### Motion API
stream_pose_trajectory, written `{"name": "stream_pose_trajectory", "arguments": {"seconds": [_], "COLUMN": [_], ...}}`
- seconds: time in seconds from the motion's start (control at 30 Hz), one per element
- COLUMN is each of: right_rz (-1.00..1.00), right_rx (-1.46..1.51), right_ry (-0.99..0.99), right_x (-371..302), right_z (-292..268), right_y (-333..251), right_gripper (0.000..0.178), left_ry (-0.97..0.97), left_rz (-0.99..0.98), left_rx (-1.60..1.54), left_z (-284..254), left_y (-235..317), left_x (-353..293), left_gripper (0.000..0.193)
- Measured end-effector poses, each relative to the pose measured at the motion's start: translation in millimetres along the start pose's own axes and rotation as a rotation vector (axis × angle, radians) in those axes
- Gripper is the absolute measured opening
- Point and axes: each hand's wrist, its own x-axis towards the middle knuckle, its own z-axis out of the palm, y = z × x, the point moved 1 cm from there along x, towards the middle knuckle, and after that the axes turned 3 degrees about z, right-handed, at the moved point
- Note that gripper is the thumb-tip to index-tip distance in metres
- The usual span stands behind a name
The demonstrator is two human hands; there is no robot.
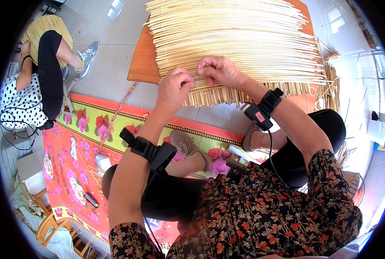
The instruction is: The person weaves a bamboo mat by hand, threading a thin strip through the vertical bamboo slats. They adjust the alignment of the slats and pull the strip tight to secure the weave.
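Observation:
A mat of pale straw stalks (pixel 240 45), laid side by side, rests on a brown wooden board (pixel 141 62) in front of me. At its near edge, a fringe of short stalk ends (pixel 220 96) hangs down. My left hand (pixel 174 88) is closed in a pinch over the near left part of this edge. Just right of it, slightly higher, my right hand (pixel 221 72) is also closed, thumb and fingers pressed together. The fingertips of both hands are a short way apart. Whatever lies between them is too fine to make out.
A red and green floral cloth (pixel 82 162) covers the floor, with a patterned cord (pixel 119 105) across it. At the left sits another person (pixel 28 93) with a round straw piece (pixel 50 32). Loose straw stalks (pixel 330 86) lie right of the board. A wooden chair (pixel 48 228) stands lower left.

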Motion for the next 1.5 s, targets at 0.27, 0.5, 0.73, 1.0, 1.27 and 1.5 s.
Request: {"name": "stream_pose_trajectory", "arguments": {"seconds": [0.27, 0.5, 0.73, 1.0, 1.27, 1.5], "right_rz": [-0.002, -0.006, 0.017, 0.011, 0.011, 0.015], "right_rx": [0.04, 0.026, 0.016, 0.032, 0.037, 0.045], "right_ry": [-0.012, -0.006, -0.013, -0.012, -0.015, -0.016], "right_x": [-0.5, -0.4, -0.1, 0.3, -0.1, -0.6], "right_z": [-2.1, -1.5, -1.7, -2.0, -1.7, -2.2], "right_y": [-0.6, -0.4, -1.2, 0.3, 0.1, -1.3], "right_gripper": [0.01, 0.01, 0.011, 0.01, 0.01, 0.01], "left_ry": [0.018, 0.055, 0.081, 0.034, 0.055, 0.043], "left_rz": [0.037, 0.063, 0.045, 0.05, 0.054, 0.064], "left_rx": [-0.007, 0.047, 0.072, 0.122, 0.1, 0.119], "left_z": [0.0, 3.8, 6.0, 4.3, 5.2, 5.8], "left_y": [1.9, 3.6, 5.1, 8.2, 7.0, 6.2], "left_x": [0.4, -0.9, -0.9, -0.8, -1.4, -0.8], "left_gripper": [0.008, 0.01, 0.009, 0.013, 0.011, 0.012]}}
